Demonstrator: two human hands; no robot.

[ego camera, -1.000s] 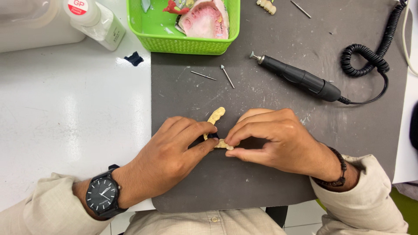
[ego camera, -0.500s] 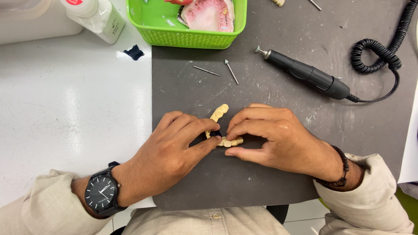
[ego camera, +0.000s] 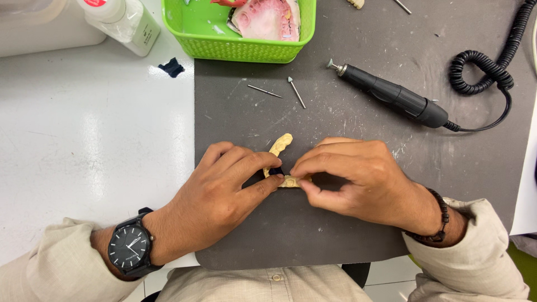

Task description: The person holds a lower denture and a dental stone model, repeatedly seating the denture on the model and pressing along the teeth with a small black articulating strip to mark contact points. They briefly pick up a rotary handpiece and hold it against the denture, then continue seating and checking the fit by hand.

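Observation:
Both hands meet over a dark grey mat [ego camera: 347, 235]. A small cream-coloured dental cast piece [ego camera: 290, 181] is pinched between the fingertips of my left hand [ego camera: 224, 193] and my right hand [ego camera: 358, 179]. A second cream curved piece [ego camera: 281, 145] sticks out just beyond my left fingers; whether it joins the first piece is hidden by the fingers. My left wrist wears a black watch [ego camera: 130, 246], my right a dark bead bracelet [ego camera: 439, 221].
A black handheld rotary tool [ego camera: 394, 96] with a coiled cord [ego camera: 492, 61] lies at the mat's far right. Two thin burs [ego camera: 279, 89] lie near the mat's far edge. A green basket [ego camera: 240, 33] holds a pink denture base. A white bottle [ego camera: 126, 19] stands on the white table.
The view has shifted slightly, so everything sits lower in frame. My hands keep the same pinch on the cream piece, with only small finger movements.

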